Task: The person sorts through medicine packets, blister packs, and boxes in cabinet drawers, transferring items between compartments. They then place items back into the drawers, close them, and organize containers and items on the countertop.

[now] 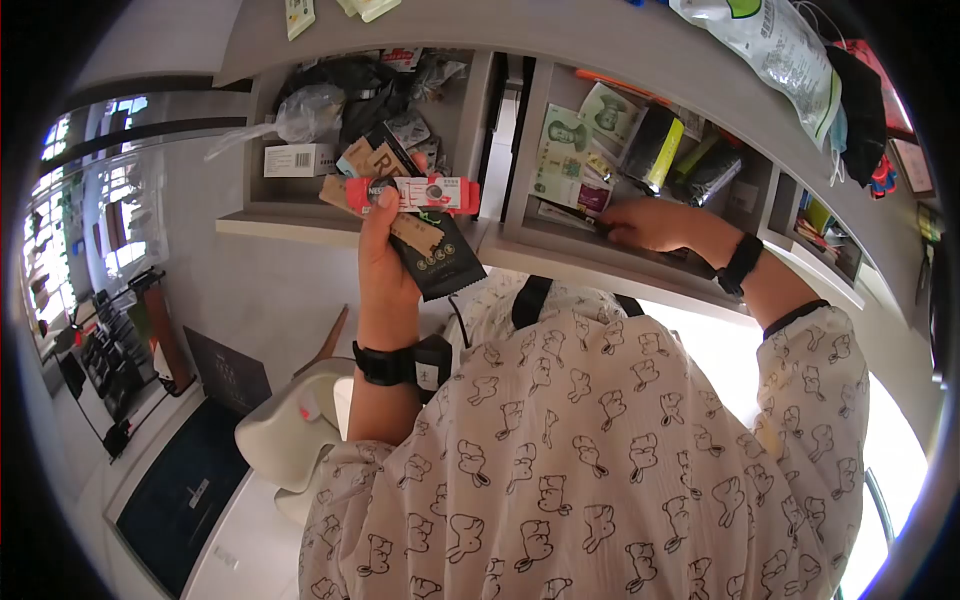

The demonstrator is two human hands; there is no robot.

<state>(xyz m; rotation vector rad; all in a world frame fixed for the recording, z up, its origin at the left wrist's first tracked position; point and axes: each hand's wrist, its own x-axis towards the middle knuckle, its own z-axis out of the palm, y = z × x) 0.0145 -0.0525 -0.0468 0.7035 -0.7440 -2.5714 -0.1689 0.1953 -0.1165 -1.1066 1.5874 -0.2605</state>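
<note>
My left hand (382, 245) is closed around a fanned bunch of packets, held up over the front edge of the left drawer (300, 222). The bunch includes a red and white coffee stick packet (440, 193), a brown paper packet (418, 236) and a black sachet (440, 262) hanging lowest. My right hand (655, 225) reaches into the right drawer (525, 225), its fingers drawn together at the front near a dark, thin item. What they pinch is mostly hidden. Banknotes (563, 145) lie beside those fingers, close to a black and yellow pack (655, 150).
In the left drawer are a small white box (292, 160), a clear plastic bag (310, 113) and dark wrappers. A large white and green bag (770, 55) lies on the desktop above. A third compartment (825, 240) stands open at right. A pale chair (290, 425) is at lower left.
</note>
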